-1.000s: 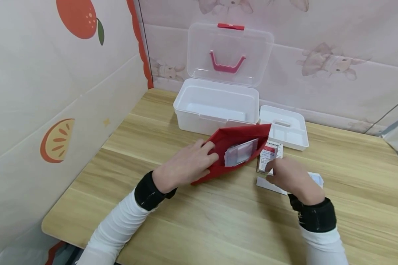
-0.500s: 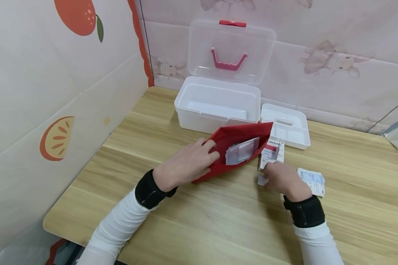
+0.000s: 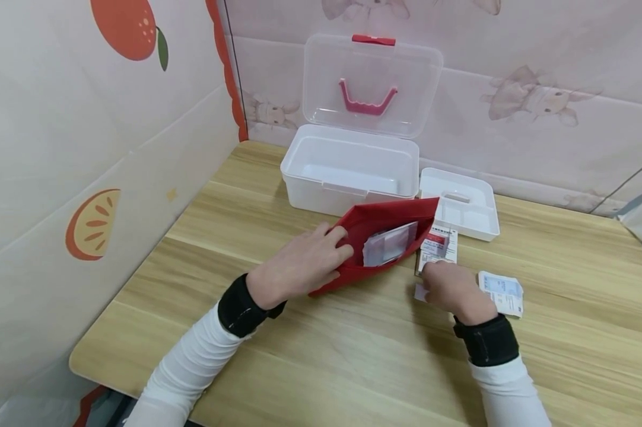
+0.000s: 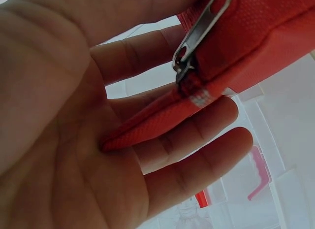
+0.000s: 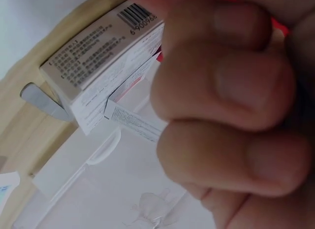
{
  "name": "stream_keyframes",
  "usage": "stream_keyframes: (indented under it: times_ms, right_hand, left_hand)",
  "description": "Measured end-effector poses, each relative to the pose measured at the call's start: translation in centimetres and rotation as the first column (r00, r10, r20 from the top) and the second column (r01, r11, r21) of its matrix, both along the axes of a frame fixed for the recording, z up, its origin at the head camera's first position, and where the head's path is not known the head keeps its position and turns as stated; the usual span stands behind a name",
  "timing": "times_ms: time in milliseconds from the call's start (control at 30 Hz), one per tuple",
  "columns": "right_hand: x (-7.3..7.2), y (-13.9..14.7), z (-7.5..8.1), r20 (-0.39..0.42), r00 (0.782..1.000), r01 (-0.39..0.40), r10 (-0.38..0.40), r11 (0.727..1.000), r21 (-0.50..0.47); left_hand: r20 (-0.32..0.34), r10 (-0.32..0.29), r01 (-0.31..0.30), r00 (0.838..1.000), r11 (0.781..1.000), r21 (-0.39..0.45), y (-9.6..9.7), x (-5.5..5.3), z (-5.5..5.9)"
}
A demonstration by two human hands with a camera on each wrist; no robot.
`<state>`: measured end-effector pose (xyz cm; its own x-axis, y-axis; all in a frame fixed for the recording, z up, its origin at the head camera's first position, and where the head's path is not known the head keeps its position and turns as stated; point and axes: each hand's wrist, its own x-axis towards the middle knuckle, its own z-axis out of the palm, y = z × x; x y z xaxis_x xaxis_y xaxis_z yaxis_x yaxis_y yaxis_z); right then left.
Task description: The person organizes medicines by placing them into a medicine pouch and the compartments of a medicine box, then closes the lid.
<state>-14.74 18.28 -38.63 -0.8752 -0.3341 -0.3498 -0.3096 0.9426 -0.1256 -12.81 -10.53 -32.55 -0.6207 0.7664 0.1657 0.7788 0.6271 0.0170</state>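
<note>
Left hand (image 3: 302, 261) grips the near-left end of a red pouch (image 3: 357, 237), thumb over it and fingers behind; the pouch lies between the hands, mouth open, with clear-wrapped packets (image 3: 389, 245) inside. Right hand (image 3: 451, 290), fingers curled, covers part of a white strip (image 3: 420, 292); whether it pinches the strip cannot be told. Just beyond this hand lies a printed box (image 3: 432, 256); to its right, a blue-and-white packet (image 3: 504, 295); farther beyond, a white tray (image 3: 476, 219). Beyond the left hand and pouch stands an open white case (image 3: 321, 198).

We see a white box (image 3: 321, 196) at the back of the wooden table (image 3: 353, 356), clear lid (image 3: 371, 68) raised, pink handle (image 3: 368, 108), red latch (image 3: 373, 40). White divided tray (image 3: 473, 218) just right of it. Fruit prints (image 3: 126, 29) on left wall (image 3: 32, 130), rabbit prints (image 3: 537, 98) behind.
</note>
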Motion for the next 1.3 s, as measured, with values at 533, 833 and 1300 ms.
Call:
stream_keyframes:
  times_ms: [533,833,1300]
  right_hand:
    - [0.1,0.0,-0.2,-0.012,1.0,0.005,-0.005,1.0,-0.011]
    - [0.1,0.7,-0.2,0.064,0.998,-0.015,0.019,0.998,-0.062]
    - [1.5,1.4,3.2,-0.081,0.985,-0.17,0.154,0.952,-0.255]
  left_hand:
    - [0.015,0.001,-0.001,1.0,1.0,0.03,-0.1,0.0,-0.3]
    - [0.026,0.002,-0.003,1.0,1.0,0.025,-0.1,0.0,-0.4]
    - [0.006,0.001,-0.001,1.0,1.0,0.008,0.0,0.0,-0.2]
